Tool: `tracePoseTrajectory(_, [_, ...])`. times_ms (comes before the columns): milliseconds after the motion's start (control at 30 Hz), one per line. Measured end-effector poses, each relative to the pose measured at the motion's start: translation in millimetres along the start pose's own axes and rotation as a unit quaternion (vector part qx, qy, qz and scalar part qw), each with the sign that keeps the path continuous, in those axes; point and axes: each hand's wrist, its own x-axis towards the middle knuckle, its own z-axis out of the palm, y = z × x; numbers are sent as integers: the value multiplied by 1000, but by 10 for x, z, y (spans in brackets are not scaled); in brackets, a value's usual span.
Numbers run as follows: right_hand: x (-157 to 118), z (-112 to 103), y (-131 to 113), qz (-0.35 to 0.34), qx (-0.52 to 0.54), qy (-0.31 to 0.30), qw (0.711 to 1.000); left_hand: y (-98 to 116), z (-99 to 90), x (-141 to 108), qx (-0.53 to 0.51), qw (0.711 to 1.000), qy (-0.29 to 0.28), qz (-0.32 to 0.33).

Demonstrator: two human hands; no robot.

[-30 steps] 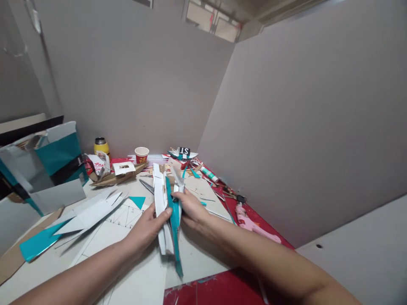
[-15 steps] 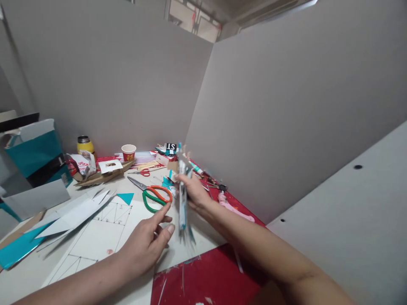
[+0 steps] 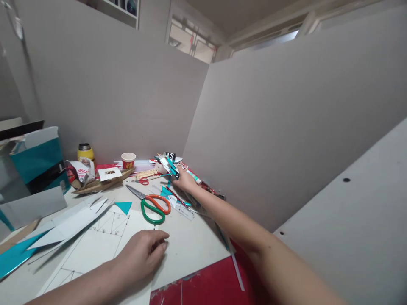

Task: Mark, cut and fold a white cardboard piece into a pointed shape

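My right hand (image 3: 185, 181) reaches to the back of the table, its fingers closed round a bundle of teal, white and black card strips (image 3: 170, 164). Some fingers are hidden behind the hand. My left hand (image 3: 144, 252) lies over the drawn sheet (image 3: 104, 250) with nothing in it, fingers loosely bent and thumb apart. Just beyond it are large scissors (image 3: 152, 205) with one orange and one green handle. A teal card triangle (image 3: 124, 207) lies at the sheet's far edge. Small red-handled scissors (image 3: 143, 181) sit farther back.
White and teal cut card (image 3: 70, 220) spreads over the left side, near a teal box (image 3: 38, 156). A paper cup (image 3: 128, 160), a yellow bottle (image 3: 85, 152) and thin sticks (image 3: 148, 173) stand or lie at the back. Grey partitions (image 3: 127, 97) enclose the table.
My right hand has carried the card strips away from me to the pile at the back. My left hand has drawn back slightly from the large scissors, its index finger less extended.
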Motion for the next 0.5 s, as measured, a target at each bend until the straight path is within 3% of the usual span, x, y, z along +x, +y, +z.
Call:
tracePoseTrajectory(233, [443,134,85,48,-110,7,993,-44,23,6,29,1000,-12,0])
tracePoseTrajectory(500, [582,211,112,74,-140,-36,987,-72,23,13,35,999,-32,-5])
